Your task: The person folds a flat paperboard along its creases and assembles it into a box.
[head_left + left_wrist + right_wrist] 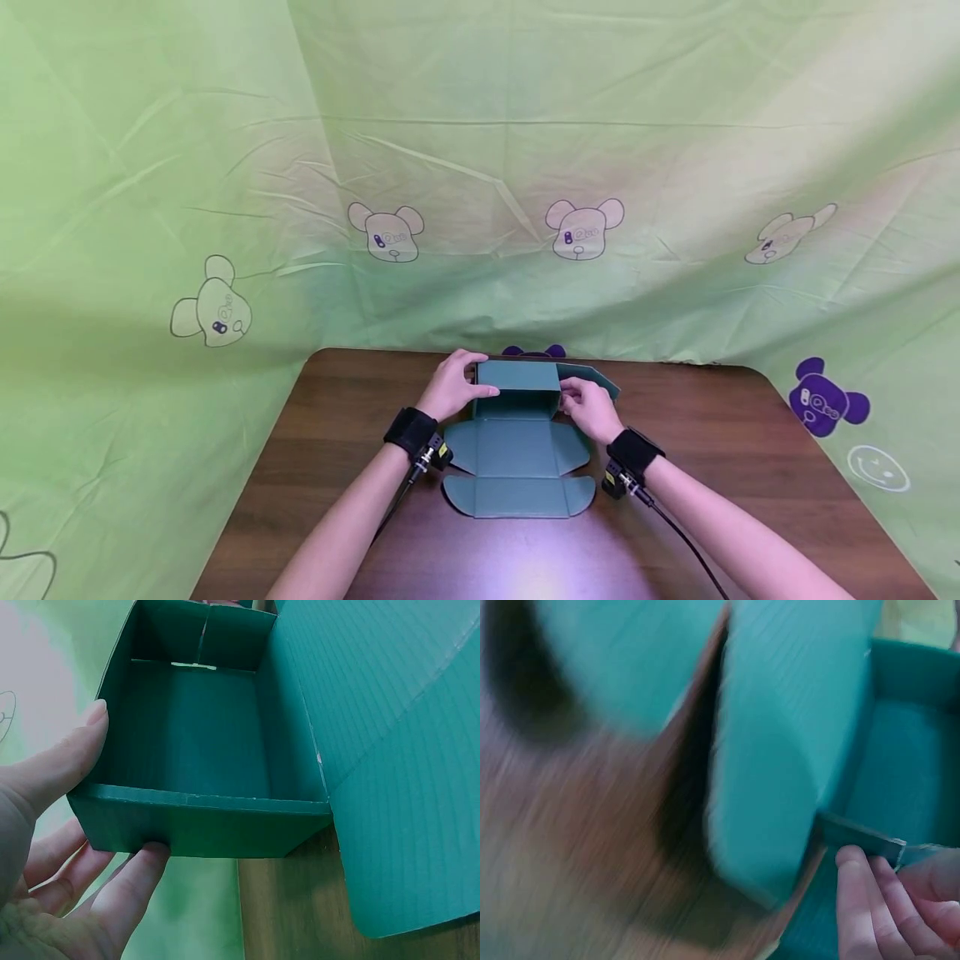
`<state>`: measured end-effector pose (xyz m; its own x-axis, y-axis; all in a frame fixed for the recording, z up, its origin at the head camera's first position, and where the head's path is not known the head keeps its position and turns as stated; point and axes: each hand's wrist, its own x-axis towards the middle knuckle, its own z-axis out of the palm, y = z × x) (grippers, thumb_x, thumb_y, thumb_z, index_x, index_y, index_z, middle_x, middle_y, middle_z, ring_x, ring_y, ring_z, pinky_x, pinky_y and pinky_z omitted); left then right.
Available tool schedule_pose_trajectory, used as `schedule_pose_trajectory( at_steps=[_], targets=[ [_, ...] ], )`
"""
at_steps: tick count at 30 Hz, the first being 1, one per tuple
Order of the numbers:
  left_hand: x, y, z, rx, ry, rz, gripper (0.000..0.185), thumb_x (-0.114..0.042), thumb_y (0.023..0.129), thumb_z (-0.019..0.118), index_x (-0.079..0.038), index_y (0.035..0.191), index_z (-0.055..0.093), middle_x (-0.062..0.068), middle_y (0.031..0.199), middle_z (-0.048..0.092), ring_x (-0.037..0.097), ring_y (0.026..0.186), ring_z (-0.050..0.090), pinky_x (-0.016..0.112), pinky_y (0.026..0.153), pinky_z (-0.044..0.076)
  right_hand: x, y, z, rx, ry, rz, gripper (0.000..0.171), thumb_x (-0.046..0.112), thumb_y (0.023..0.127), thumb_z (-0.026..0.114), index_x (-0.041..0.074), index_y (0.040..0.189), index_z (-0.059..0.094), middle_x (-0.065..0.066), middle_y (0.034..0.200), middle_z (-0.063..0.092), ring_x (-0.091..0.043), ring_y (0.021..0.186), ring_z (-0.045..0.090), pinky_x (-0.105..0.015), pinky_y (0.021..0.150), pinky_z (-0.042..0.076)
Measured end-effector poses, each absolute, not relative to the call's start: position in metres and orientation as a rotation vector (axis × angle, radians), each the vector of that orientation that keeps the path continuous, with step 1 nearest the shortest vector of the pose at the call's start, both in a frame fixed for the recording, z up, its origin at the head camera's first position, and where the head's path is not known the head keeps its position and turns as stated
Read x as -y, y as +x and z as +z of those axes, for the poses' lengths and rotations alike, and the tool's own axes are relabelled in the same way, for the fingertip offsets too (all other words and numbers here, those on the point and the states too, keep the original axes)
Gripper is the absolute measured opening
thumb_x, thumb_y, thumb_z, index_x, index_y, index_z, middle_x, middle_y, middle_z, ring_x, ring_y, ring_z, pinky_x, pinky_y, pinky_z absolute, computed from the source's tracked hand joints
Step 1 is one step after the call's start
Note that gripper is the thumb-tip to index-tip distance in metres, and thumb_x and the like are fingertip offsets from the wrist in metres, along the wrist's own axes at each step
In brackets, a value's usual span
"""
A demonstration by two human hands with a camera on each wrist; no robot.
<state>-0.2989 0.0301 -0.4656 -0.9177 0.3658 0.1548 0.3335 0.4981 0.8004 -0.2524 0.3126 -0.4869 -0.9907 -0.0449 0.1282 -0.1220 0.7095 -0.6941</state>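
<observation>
A green cardboard mailer box (517,375) stands on its side near the table's far edge, its hollow facing me. Its lid (514,448) lies spread toward me, with rounded side flaps and a front flap. My left hand (448,388) grips the left end, thumb at the top wall's edge and fingers against the outside of the end wall (202,829). At the right end, my right hand (590,410) pinches the short end flap (861,834) between thumb and fingers. A long side flap (591,375) sticks out behind that hand.
The brown wooden table (330,500) extends around the box. Green cloth (480,167) printed with bear heads hangs behind and beside it. Each wrist wears a black strap with a small camera, and cables (686,537) run back along the forearms.
</observation>
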Motion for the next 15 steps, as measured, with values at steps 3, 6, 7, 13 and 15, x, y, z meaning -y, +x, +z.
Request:
schedule_pose_trajectory(
  at_steps=[3,6,7,13,15],
  targets=[
    [-0.0302,-0.2996,-0.4668,-2.702,0.644,1.42,0.062,-0.032,0.08,0.084,-0.017,0.135,0.061,0.004,0.131,0.057,0.026,0.116,0.056,0.044,0.095,0.05,-0.3175,-0.254,-0.4905,2.826,0.128,1.182,0.024,-0.001,0.094,0.057,-0.004,0.116,0.067,-0.014,0.095,0.074,-0.018,0.081,0.071,-0.03,0.07,0.057],
    [-0.03,-0.3002,-0.4683,-2.719,0.655,1.41,0.062,-0.033,0.079,0.084,-0.016,0.135,0.061,0.004,0.13,0.058,0.026,0.116,0.057,0.043,0.095,0.05,-0.3193,-0.254,-0.493,2.835,0.13,1.321,0.026,-0.003,0.095,0.056,-0.007,0.118,0.065,-0.015,0.095,0.073,-0.021,0.083,0.07,-0.03,0.07,0.058],
    [-0.0297,-0.3002,-0.4686,-2.717,0.645,1.412,0.062,-0.033,0.079,0.084,-0.017,0.135,0.062,0.004,0.13,0.058,0.025,0.116,0.057,0.043,0.095,0.05,-0.3192,-0.2538,-0.4934,2.835,0.134,1.353,0.026,-0.004,0.095,0.055,-0.008,0.118,0.065,-0.015,0.095,0.072,-0.022,0.083,0.07,-0.03,0.071,0.058],
    [-0.0282,-0.3002,-0.4702,-2.72,0.631,1.417,0.061,-0.033,0.08,0.083,-0.018,0.135,0.061,0.004,0.13,0.057,0.025,0.114,0.058,0.042,0.094,0.051,-0.3179,-0.2533,-0.4937,2.836,0.247,1.114,0.02,0.0,0.094,0.06,-0.004,0.111,0.069,-0.009,0.091,0.073,-0.017,0.081,0.068,-0.028,0.071,0.055],
    [-0.0275,-0.3003,-0.4712,-2.713,0.629,1.427,0.061,-0.032,0.081,0.083,-0.018,0.135,0.061,0.004,0.13,0.057,0.025,0.113,0.058,0.042,0.094,0.052,-0.3183,-0.2525,-0.4932,2.833,0.3,0.944,0.018,0.003,0.094,0.062,0.0,0.109,0.071,-0.006,0.091,0.073,-0.014,0.079,0.066,-0.029,0.07,0.055]
  ],
)
